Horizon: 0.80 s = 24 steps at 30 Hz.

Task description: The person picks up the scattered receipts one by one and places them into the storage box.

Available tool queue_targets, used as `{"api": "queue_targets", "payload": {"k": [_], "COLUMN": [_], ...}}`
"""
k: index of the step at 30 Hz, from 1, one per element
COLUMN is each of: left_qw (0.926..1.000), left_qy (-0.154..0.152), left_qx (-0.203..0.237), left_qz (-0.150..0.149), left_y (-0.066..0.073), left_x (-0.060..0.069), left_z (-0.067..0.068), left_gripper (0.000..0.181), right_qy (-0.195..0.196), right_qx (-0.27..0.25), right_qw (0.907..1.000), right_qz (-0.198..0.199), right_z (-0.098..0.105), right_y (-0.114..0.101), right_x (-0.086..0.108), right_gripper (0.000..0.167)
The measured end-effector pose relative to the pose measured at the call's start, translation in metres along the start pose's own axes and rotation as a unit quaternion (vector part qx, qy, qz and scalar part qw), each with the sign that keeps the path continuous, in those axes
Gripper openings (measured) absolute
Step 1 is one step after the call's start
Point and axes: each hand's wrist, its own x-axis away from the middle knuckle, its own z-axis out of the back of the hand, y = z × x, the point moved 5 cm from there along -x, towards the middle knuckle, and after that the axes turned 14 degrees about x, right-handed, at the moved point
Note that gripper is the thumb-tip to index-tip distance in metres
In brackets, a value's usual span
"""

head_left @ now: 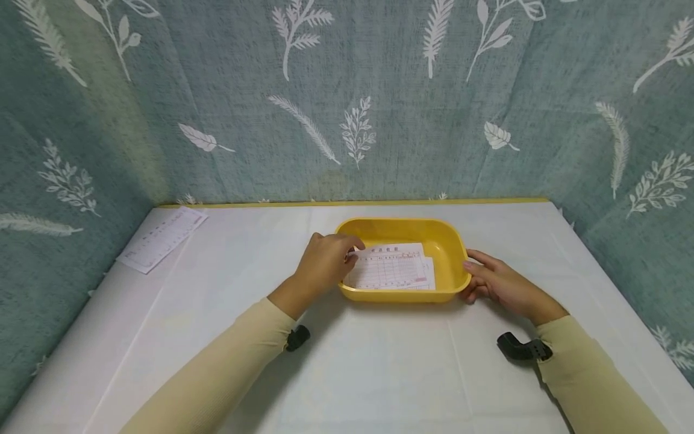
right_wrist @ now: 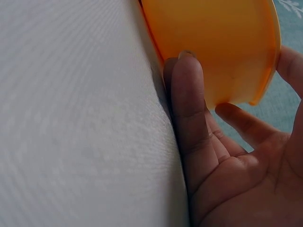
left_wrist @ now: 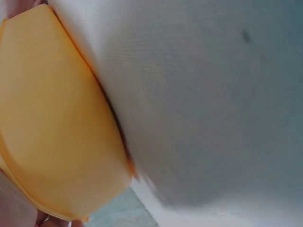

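White tabletop (head_left: 390, 367), a printed sheet (head_left: 162, 240) (askew) at its back left — teal leaf-patterned fabric (head_left: 228, 60) behind.

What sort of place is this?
Probably a simple indoor tabletop workspace: a white table surface with a leaf-patterned backdrop around three sides, and a yellow tray holding printed paper slips.
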Motion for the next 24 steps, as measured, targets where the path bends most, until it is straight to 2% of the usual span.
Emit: {"api": "queue_targets", "payload": {"k": [3,10,15,19,24], "left_qw": [0.9999,0.9985,0.9987,0.9985,0.9984], "left_qy": [-0.005,-0.044,-0.043,-0.052,-0.045], "left_qx": [-0.008,-0.027,-0.023,-0.019,-0.034], "left_qz": [0.006,0.018,0.016,0.005,0.009], "left_y": [0.0003,0.0015,0.0029,0.0036,0.0042], "left_x": [-0.0021,-0.0062,-0.0084,-0.0076,-0.0069], "left_z": [0.0000,-0.0016,-0.0004,-0.0047,-0.0040], "left_gripper": [0.019,0.021,0.020,0.019,0.021], "right_qy": [0.001,-0.006,0.001,-0.006,-0.006], "right_qx": [-0.001,0.006,0.008,0.006,0.008], "right_qw": [1.0000,0.9999,0.9999,0.9999,0.9999], "right_qz": [0.006,0.006,0.010,0.006,0.010], "right_z": [0.0008,0.0011,0.0028,0.0010,0.0004], "right_y": [-0.0018,-0.0040,-0.0041,0.0002,-0.0012], "right_x": [-0.0013,-0.0016,-0.0014,0.0011,0.0002], "right_gripper": [0.071,0.069,0.070,0.069,0.069]}}
